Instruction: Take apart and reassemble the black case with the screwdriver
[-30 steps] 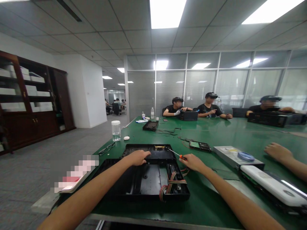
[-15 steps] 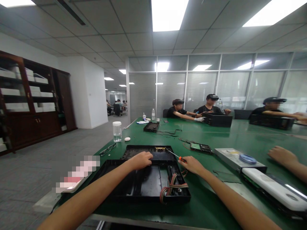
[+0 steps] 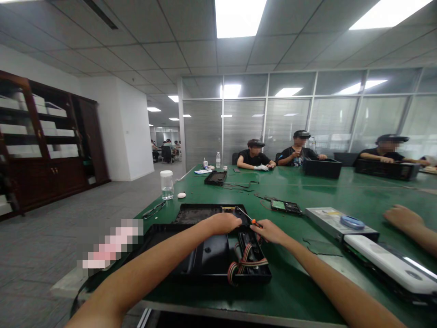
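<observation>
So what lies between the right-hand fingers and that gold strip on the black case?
The screwdriver: in the head view it points from the right-hand fingers towards the gold strip; whether it touches is too small to tell.

On the broad green table (image 3: pixel 290 282), a clear cylindrical jar (image 3: pixel 167 186) stands behind the black rectangular plastic casing (image 3: pixel 205 255), toward its left (the white elongated plastic device (image 3: pixel 389 264) lies to the casing's right).
</observation>
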{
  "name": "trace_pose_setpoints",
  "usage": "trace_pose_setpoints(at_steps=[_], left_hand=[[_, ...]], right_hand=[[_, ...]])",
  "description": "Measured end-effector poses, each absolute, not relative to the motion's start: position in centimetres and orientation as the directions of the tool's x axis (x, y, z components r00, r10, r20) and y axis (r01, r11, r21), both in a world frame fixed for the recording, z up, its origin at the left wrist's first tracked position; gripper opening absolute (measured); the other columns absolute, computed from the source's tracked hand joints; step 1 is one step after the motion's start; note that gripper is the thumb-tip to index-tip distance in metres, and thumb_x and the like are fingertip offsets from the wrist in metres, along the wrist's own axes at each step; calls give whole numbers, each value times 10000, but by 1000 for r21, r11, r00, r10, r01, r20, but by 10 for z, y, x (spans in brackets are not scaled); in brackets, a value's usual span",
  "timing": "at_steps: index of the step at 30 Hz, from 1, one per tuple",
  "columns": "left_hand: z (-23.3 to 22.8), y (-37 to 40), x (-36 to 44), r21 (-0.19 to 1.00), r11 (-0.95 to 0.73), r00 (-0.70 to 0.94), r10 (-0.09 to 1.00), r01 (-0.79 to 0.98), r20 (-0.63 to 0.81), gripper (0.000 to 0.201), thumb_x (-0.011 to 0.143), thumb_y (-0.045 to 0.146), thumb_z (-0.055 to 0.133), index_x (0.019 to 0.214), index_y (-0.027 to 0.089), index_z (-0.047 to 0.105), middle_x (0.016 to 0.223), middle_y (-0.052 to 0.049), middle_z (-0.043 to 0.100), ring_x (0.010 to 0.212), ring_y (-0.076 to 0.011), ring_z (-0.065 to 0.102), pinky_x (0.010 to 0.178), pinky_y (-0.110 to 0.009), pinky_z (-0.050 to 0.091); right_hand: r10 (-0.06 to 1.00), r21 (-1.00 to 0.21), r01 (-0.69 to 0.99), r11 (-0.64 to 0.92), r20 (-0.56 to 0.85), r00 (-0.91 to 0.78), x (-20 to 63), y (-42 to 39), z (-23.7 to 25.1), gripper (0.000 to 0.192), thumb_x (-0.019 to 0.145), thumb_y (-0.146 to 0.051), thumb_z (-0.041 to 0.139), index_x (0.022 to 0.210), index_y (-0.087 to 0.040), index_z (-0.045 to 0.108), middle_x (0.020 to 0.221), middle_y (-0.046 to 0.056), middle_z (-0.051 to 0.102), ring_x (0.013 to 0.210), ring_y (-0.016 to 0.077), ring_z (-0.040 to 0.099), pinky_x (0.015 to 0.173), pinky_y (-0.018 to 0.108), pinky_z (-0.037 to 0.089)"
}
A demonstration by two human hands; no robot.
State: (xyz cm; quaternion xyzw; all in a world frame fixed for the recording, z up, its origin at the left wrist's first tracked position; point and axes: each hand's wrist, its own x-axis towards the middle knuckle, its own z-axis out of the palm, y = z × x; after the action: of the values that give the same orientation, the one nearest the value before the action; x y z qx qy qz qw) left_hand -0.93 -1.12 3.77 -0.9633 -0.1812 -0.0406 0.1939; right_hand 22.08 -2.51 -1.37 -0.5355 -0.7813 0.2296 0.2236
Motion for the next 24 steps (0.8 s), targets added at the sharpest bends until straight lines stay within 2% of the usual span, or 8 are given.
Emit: trace_pose_setpoints(at_steps=[5, 11, 18, 21, 24], left_hand=[[26, -5, 12, -318, -868, 922, 336, 383, 193, 184, 880, 246, 398, 853, 124, 532, 765, -85, 606, 702, -187, 586, 633, -260, 436], [3, -4, 8, -244, -871, 897, 373, 426, 235, 202, 880, 244, 397, 871, 115, 553, 784, -86, 605, 763, -191, 579, 700, -276, 442], [-1, -7, -2, 85, -934, 880, 356, 347, 314, 146, 822, 159, 490, 916, 138, 600, 891, -42, 632, 824, -130, 576, 778, -214, 424], [-2, -4, -3, 151, -937, 874, 350, 316, 338, 134, 792, 142, 521, 872, 131, 628, 858, -38, 645, 806, -122, 584, 766, -198, 423], [-4, -1, -3, 179, -938, 866, 343, 297, 363, 123, 768, 132, 535, 825, 133, 644, 830, -33, 651, 786, -120, 588, 754, -191, 420]], right_hand=[[929, -593, 728, 345, 104, -356, 218, -26, -15, 422, 795, -500, 425, 653, -130, 573, 582, 26, 621, 430, 95, 480, 423, 193, 330], [921, -587, 720, 369, 129, -367, 219, -25, -19, 435, 805, -502, 403, 655, -127, 564, 558, 18, 587, 418, 89, 469, 414, 190, 327], [923, -596, 721, 354, 99, -371, 220, -26, -21, 441, 800, -535, 389, 704, -133, 545, 575, 5, 555, 390, 82, 455, 388, 192, 318], [926, -584, 730, 356, 117, -358, 222, -26, -17, 431, 800, -527, 383, 678, -142, 535, 541, -11, 522, 412, 88, 448, 418, 199, 324], [909, -596, 687, 416, 251, -332, 228, -24, -9, 322, 781, -455, 439, 741, -151, 540, 615, -11, 533, 533, 108, 471, 510, 214, 362]])
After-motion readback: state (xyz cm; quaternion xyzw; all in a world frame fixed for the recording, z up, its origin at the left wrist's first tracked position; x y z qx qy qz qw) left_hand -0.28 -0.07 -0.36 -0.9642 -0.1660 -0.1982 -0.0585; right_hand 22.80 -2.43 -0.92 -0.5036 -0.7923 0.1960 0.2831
